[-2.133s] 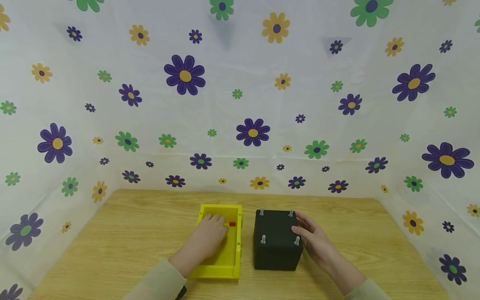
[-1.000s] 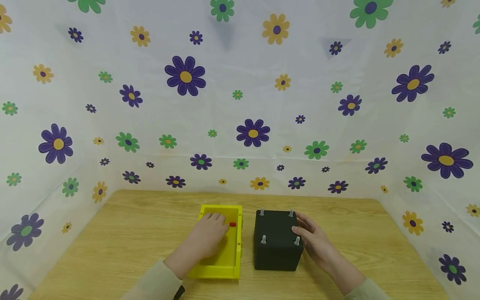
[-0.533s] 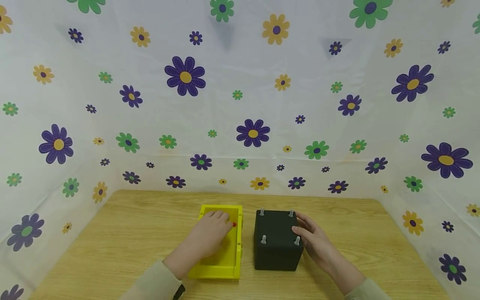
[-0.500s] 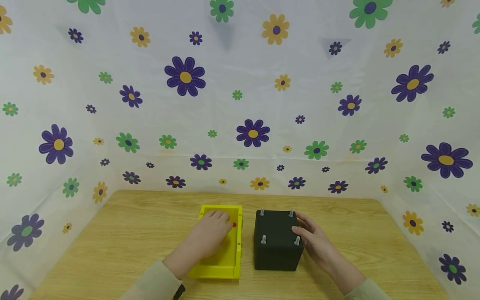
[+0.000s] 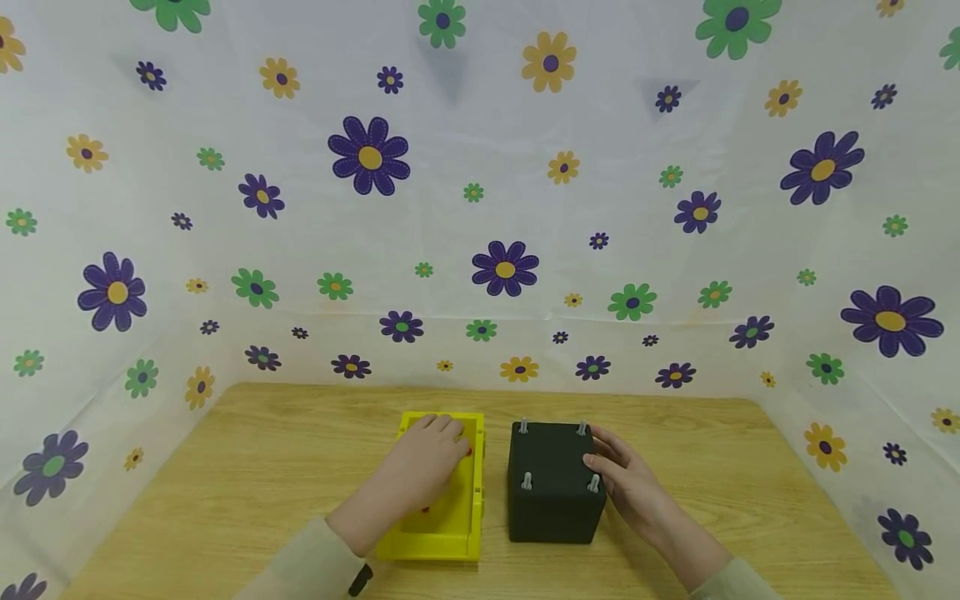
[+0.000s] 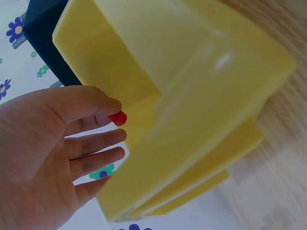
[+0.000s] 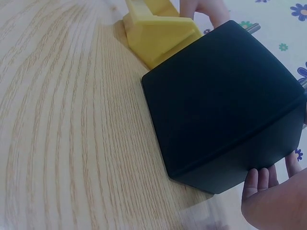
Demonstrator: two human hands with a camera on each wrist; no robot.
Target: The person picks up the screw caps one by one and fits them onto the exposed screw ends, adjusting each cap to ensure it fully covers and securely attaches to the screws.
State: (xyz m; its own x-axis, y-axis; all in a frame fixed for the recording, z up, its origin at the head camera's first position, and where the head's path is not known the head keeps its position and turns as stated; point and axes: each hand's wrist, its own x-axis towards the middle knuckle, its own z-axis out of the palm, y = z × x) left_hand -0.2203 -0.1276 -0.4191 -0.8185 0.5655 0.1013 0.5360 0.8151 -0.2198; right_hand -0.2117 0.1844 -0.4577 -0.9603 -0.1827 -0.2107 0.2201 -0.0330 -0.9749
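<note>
My left hand (image 5: 427,458) reaches into a yellow bin (image 5: 442,546). In the left wrist view, its thumb and index finger pinch a small red piece (image 6: 118,118) of unclear kind, while the other fingers stay loosely spread. Seen from the head, one red bit (image 5: 469,451) peeks out beside the fingers and another red bit (image 5: 425,509) shows under the hand; which one is pinched I cannot tell. My right hand (image 5: 633,483) holds a black box (image 5: 555,508) at its right side, thumb on the top edge and fingers along the side, as the right wrist view (image 7: 268,184) partly shows.
Several grey metal pegs (image 5: 527,481) stick up at the corners of the box top. Bin and box stand side by side on a wood-grain table (image 5: 300,450), with a narrow gap between them. A flower-patterned white sheet (image 5: 450,225) encloses the back and sides.
My left hand has shifted slightly right in the bin, covering most of the red piece that lay in plain sight. A second red bit now shows under it. Right hand and box stay put.
</note>
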